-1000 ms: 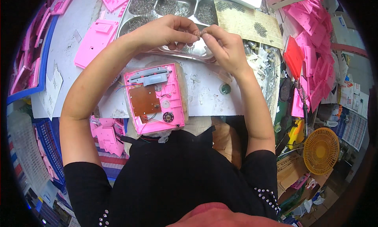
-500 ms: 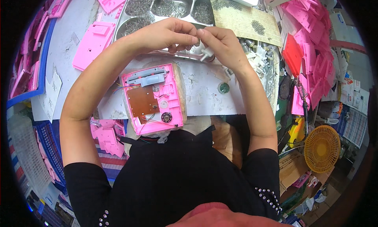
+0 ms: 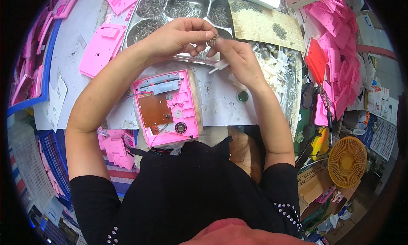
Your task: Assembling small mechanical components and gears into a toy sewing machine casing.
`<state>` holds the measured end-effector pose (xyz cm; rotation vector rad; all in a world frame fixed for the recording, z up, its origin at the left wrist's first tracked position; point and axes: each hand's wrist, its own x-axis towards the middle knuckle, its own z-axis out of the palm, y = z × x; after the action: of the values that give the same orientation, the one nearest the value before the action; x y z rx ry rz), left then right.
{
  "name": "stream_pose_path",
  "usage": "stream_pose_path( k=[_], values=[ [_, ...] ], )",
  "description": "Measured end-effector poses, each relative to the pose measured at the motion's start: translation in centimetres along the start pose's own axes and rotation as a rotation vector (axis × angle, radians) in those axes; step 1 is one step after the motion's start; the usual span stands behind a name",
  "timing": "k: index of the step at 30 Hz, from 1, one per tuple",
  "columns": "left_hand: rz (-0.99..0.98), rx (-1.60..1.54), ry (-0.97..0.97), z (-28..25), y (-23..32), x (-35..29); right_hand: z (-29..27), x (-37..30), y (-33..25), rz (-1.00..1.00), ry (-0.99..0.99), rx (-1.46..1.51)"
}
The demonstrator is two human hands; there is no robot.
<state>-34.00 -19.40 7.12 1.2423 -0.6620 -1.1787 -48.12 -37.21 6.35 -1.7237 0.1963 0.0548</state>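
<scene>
My left hand [image 3: 180, 37] and my right hand [image 3: 239, 58] meet above the front rim of a metal compartment tray [image 3: 135, 15]. Their fingertips pinch a small metal part [image 3: 212, 39] between them. A white plastic piece [image 3: 219, 66] sticks out under my right hand. Below my left forearm, an open pink plastic housing [image 3: 166, 106] lies on a pad, showing a brown circuit board [image 3: 154, 109], a grey strip and a small round speaker. Neither hand touches the housing.
The tray's compartments hold several small screws. Pink plastic shells [image 3: 102, 47] lie at the left, and more [image 3: 335, 53] are piled at the right. A bag of white and metal parts [image 3: 276, 70], a small green round item [image 3: 242, 96], and a yellow fan [image 3: 347, 161] are to the right.
Both hands have stayed together over the tray's front edge, lifting slightly, with the fingers working on the small part. The pink housing has not moved.
</scene>
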Motion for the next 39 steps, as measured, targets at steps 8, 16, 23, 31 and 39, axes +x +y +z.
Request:
stream_pose_path(
  k=[8,16,23,31,39],
  values=[
    [0.018,0.085,0.088,0.3,0.2,-0.4,1.8,0.2,0.0,-0.175,0.248,0.148],
    [-0.115,-0.120,0.035,0.6,0.3,-0.4,1.0,0.1,0.4,-0.182,0.181,0.068],
    [-0.030,0.300,0.037,0.6,0.4,0.0,-0.3,0.1,-0.5,0.022,0.045,0.052],
    [-0.214,-0.257,-0.170,-0.3,-0.1,0.2,-0.2,0.1,-0.9,-0.304,0.133,-0.242],
    [-0.419,-0.435,-0.204,-0.6,0.0,0.3,-0.9,-0.1,-0.5,-0.760,0.298,-0.805]
  ],
)
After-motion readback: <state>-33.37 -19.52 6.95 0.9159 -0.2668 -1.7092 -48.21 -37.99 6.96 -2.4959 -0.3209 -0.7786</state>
